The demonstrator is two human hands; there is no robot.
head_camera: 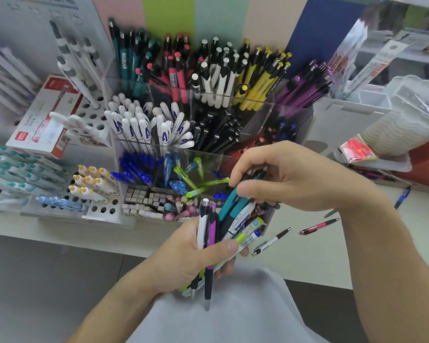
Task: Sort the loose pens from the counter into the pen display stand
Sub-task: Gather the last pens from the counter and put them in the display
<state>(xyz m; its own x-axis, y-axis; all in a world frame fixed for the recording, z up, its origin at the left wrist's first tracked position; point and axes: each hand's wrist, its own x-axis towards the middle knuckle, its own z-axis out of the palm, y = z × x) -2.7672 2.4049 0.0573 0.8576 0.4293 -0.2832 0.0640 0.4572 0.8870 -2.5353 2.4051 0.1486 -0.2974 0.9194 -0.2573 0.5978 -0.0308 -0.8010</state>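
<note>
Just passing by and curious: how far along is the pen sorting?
Partway. The display stand already holds compartments of pens grouped by colour. The left hand grips a mixed bundle of pens, and the right hand pinches a teal pen from it. Left to do: loose pens on the counter, such as a red pen and a white pen.

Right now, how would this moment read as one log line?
left hand: holds pen bundle | right hand: pinching teal pen | stand: ahead | counter: loose pens remain

Pen display stand compartments crowded, bare counter right
</note>
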